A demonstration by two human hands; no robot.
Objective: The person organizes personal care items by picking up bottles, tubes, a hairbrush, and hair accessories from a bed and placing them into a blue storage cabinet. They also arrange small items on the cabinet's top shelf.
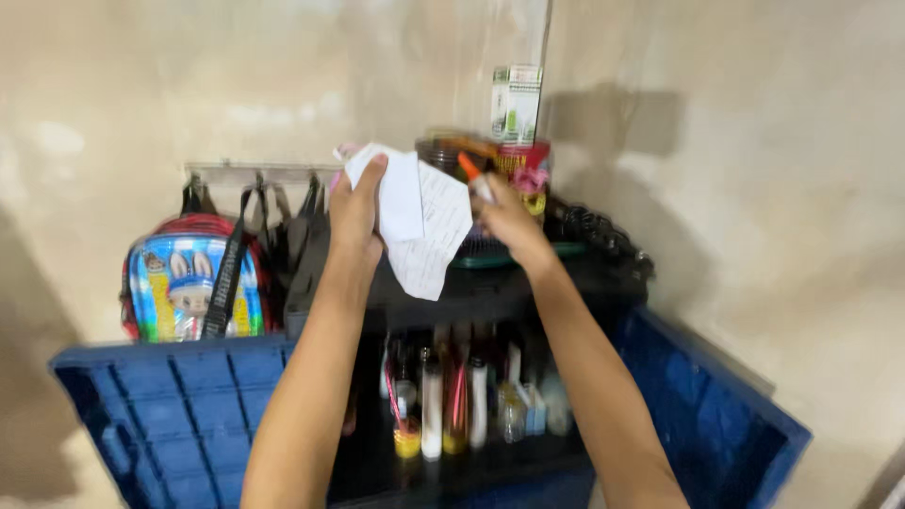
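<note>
My left hand (356, 212) is raised and grips a bunch of white paper sheets (419, 221) by their upper left corner. My right hand (507, 219) is beside the sheets on the right, fingers closed around an orange-capped pen (476, 179). Both hands hover over the black top (528, 278) of a blue plastic cabinet (179, 415), close to the wall. The paper hangs down in front of a dark basket (476, 253) on that top.
The cabinet's two blue doors (716, 405) stand open; several bottles (452, 396) line its inner shelf. A colourful child's backpack (193, 283) and dark bags hang from a wall hook rail (255, 172). A red container (523, 160) with a green-white box (516, 102) stands at the back.
</note>
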